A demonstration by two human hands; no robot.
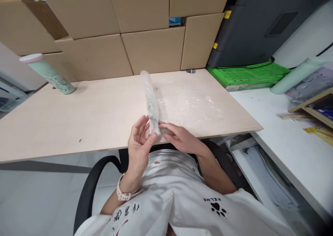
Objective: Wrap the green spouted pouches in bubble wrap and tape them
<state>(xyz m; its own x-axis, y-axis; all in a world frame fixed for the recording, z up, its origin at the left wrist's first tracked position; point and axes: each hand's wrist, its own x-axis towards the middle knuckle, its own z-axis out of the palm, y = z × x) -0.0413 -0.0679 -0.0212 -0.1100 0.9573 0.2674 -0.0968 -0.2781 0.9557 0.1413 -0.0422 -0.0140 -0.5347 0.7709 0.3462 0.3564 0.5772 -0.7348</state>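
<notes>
A long, narrow bundle in clear bubble wrap (152, 104) points away from me over the table's front part. Greenish marks show through the plastic, but what lies inside cannot be made out. My left hand (140, 138) is closed around its near end, thumb on top and fingers along the left side. From the right, my right hand (182, 137) has its fingers against the bundle's near end, with the wrap's edge between them. A flat sheet of clear bubble wrap (192, 106) spreads over the table to the right of the bundle.
Cardboard boxes (153, 50) line the back of the wooden table (109, 107). A mint tumbler with a pink lid (50, 74) stands at the left. To the right are a dark case (249, 27), a green crate (249, 74) and a white side table (291, 138).
</notes>
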